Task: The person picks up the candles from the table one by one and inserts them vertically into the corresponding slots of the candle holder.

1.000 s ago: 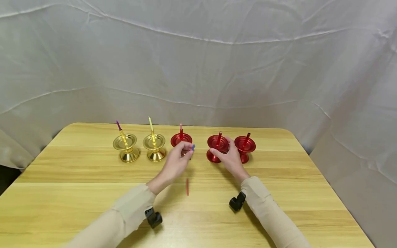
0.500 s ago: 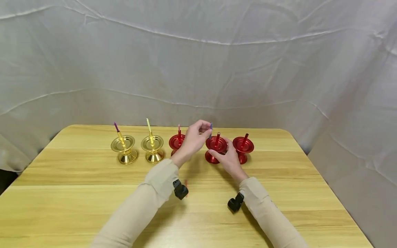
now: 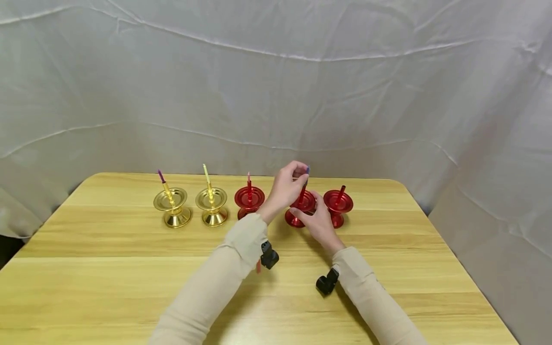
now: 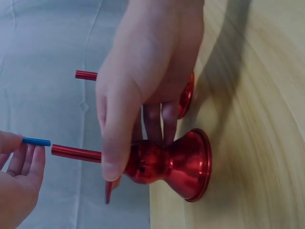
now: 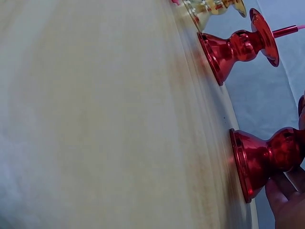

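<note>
In the head view my left hand [image 3: 286, 188] pinches a thin blue candle [image 4: 36, 141] between thumb and fingers. Its lower end lines up with the mouth of a red metal candle holder's [image 4: 190, 164] upright tube [image 4: 76, 152]; the left wrist view shows a narrow gap between them. My right hand [image 3: 320, 221] grips this same holder around its dish, thumb on the near left, fingers behind. The holder stands upright on its base. Just right of it is another red candle holder [image 3: 338, 201] with a bare tube.
Left of the hands stands a red holder [image 3: 249, 195] with a pink candle [image 3: 248, 176]. Further left are two gold holders [image 3: 211, 199], with a purple candle [image 3: 161, 176] and a yellow candle [image 3: 206, 174]. A red candle [image 3: 258, 266] lies on the wooden table [image 3: 129, 278], partly behind the left forearm.
My left hand has carried the blue candle up and rightward, from before the pink-candle holder to above the gripped red holder's tube. My right hand has kept its hold.
</note>
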Demonstrator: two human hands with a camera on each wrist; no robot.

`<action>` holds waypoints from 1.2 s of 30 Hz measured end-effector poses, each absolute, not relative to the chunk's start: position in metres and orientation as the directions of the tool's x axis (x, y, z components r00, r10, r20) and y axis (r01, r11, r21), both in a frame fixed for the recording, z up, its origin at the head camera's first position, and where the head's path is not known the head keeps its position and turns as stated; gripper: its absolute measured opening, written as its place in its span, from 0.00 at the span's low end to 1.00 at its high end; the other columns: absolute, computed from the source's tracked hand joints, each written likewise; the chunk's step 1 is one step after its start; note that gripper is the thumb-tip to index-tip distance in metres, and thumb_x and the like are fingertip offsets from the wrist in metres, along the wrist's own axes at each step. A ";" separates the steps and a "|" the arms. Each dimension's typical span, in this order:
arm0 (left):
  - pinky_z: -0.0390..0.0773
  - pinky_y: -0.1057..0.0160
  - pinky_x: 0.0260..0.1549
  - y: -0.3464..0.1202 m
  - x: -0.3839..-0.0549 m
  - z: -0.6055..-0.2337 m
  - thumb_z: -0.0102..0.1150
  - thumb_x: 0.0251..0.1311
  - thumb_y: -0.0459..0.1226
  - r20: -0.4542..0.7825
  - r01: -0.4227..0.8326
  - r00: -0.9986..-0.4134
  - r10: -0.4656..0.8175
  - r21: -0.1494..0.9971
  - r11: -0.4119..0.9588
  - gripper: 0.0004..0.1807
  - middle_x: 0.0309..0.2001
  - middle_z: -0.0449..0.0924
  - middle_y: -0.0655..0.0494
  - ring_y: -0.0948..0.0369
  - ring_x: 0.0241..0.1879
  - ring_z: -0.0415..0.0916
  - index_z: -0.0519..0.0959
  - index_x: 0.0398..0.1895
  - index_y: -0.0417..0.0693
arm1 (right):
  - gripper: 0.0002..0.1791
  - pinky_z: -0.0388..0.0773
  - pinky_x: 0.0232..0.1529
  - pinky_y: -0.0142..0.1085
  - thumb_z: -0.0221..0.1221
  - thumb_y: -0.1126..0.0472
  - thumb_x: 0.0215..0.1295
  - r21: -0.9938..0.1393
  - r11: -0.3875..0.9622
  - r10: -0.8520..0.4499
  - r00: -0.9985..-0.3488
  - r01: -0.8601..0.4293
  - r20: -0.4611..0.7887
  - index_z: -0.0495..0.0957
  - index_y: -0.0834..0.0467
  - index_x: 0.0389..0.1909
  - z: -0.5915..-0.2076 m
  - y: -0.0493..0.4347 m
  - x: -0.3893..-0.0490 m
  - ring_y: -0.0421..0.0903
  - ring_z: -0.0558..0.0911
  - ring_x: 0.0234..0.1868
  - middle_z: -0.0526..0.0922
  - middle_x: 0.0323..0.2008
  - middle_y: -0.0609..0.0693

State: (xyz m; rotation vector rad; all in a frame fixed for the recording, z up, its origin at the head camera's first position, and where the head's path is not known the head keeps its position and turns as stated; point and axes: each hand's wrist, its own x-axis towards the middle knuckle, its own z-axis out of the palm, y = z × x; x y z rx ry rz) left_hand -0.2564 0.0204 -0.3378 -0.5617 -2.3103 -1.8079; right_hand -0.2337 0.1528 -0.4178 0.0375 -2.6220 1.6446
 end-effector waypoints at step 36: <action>0.77 0.62 0.49 0.022 -0.261 -0.340 0.52 0.67 0.27 0.386 0.444 -0.892 0.236 0.844 0.301 0.10 0.43 0.79 0.45 0.54 0.45 0.76 0.76 0.49 0.35 | 0.48 0.65 0.64 0.49 0.67 0.51 0.59 -0.917 0.392 -0.017 -0.997 -0.075 0.074 0.52 0.63 0.72 -0.419 0.154 -0.232 0.55 0.68 0.64 0.65 0.66 0.61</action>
